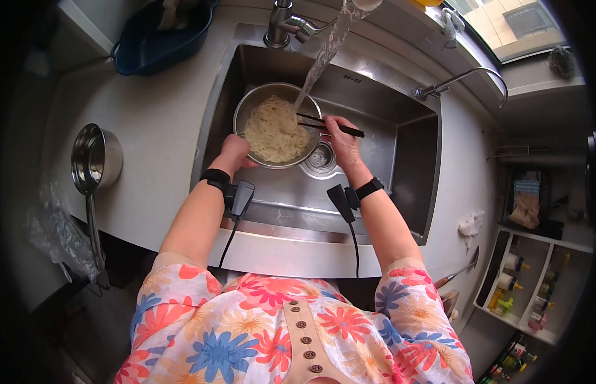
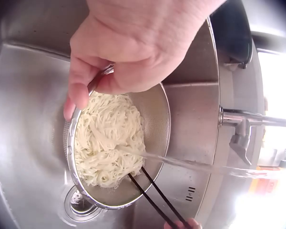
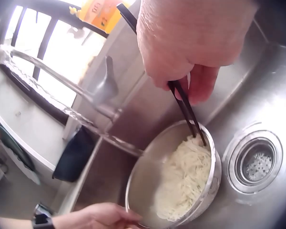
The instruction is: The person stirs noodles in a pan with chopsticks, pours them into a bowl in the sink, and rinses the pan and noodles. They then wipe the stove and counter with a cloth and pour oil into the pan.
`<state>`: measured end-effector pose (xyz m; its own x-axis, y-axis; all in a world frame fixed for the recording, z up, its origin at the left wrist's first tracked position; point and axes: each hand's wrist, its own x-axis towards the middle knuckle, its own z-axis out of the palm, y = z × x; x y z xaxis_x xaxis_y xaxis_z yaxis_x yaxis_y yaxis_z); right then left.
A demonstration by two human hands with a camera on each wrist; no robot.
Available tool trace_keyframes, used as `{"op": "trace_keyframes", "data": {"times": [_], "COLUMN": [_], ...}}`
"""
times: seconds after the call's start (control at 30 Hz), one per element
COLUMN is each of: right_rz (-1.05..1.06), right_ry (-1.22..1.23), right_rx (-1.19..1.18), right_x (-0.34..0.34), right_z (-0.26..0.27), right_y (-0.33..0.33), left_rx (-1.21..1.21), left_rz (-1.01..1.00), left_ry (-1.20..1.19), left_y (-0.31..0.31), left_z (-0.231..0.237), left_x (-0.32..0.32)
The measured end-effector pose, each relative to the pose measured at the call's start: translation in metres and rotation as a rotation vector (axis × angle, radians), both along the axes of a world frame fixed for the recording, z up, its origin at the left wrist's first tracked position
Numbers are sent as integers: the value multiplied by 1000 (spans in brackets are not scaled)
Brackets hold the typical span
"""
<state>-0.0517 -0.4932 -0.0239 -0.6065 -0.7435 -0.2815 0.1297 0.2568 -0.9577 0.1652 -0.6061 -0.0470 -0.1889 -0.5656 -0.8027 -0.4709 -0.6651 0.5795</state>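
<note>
Noodles [image 1: 269,131], in the head view, lie in a strainer [image 1: 248,105] within the sink [image 1: 416,166], under running water [image 1: 325,54]; bare basin floor stretches rightward. Left wrist view: the left hand [image 2: 133,50] pinches the strainer's rim, fingers curled. Right wrist view: the right hand [image 3: 193,45] grips chopsticks [image 3: 187,110], tips at the noodles; an orange packet [image 3: 104,15] bears blurred lettering.

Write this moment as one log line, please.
left hand: grips round metal mesh strainer; right hand: holds slender black chopsticks, tips at thin pale noodles; clear water stream: hits noodles; place: rectangular steel sink
</note>
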Motion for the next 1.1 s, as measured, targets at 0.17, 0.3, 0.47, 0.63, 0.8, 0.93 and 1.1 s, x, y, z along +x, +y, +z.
{"op": "trace_keyframes", "data": {"times": [0.17,0.3,0.47,0.63,0.8,0.93,1.1], "right_rz": [227,236,218,-1,249,236,218], "right_ry": [-129,209,-82,-204,-107,222,192], "right_rx": [-29,76,161,-83,-48,11,71], "right_x": [1,-27,5,13,30,-3,-30], "right_z": [29,33,30,29,31,28,67], "right_y": [-2,2,3,-7,-4,4,31], "left_rx": [24,19,12,13,12,6,73], "left_rz": [13,0,12,-39,-52,-69,-13], "left_ry": [14,13,-8,-11,8,-26,104], "left_y": [-2,-3,0,2,5,6,3], "left_z": [-5,-14,-2,5,11,9,11], "left_x": [5,7,5,4,-4,-4,-11]}}
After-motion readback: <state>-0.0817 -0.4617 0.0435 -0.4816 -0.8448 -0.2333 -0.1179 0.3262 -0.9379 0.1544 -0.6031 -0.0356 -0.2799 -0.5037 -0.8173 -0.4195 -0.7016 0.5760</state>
